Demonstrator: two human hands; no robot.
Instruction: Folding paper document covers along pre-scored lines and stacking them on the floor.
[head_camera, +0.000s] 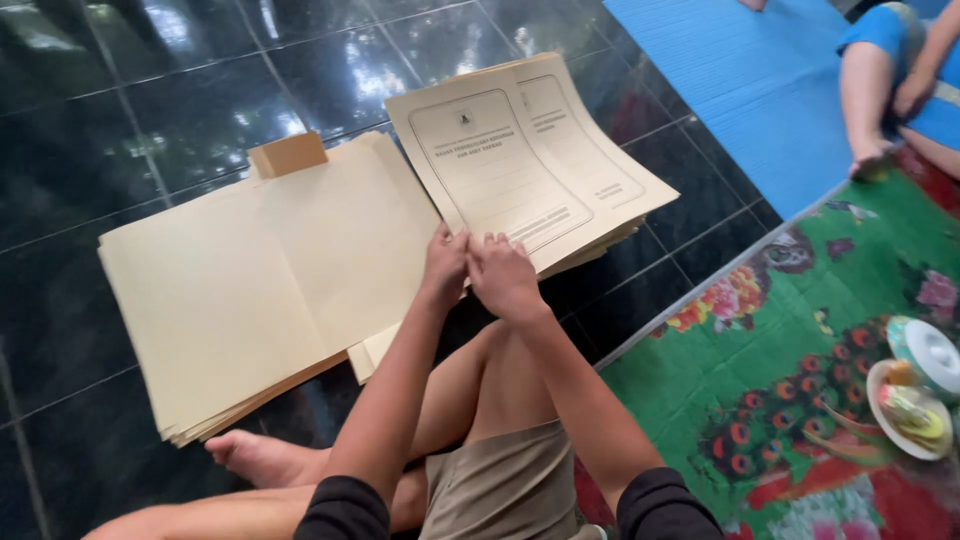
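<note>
Dark glossy floor tiles (180, 90) fill most of what we see, mirroring the light from above, and we are sitting right on them with our bare legs folded under us. Off to our right lies a blue foam mat (740, 80) where another person sits, only a bare leg (868, 100) showing, and nearer us a green patterned cloth with red flowers (800, 400) carrying a small plate of colourful snacks (908, 412) beside a pale round lid (930, 350). Now the big items: a broad stack of blank cream card folders (240, 290) spreads across the floor to our left, with a small tan cardboard block (288, 155) at its far edge. Beside it, slightly fanned, sits the stack of printed cream folder covers (520, 160), and that is where we are working. Our left hand (445, 262) and right hand (503, 275) meet at its near edge, fingers curled down onto the top sheet, pinching at the border, though we cannot tell how many sheets they have caught. We judge this card light, thin and floppy when lifted by one edge, smooth enough to slide off its neighbours, so a corner or near-edge pinch suits it. Nothing blocks us but our own knees.
</note>
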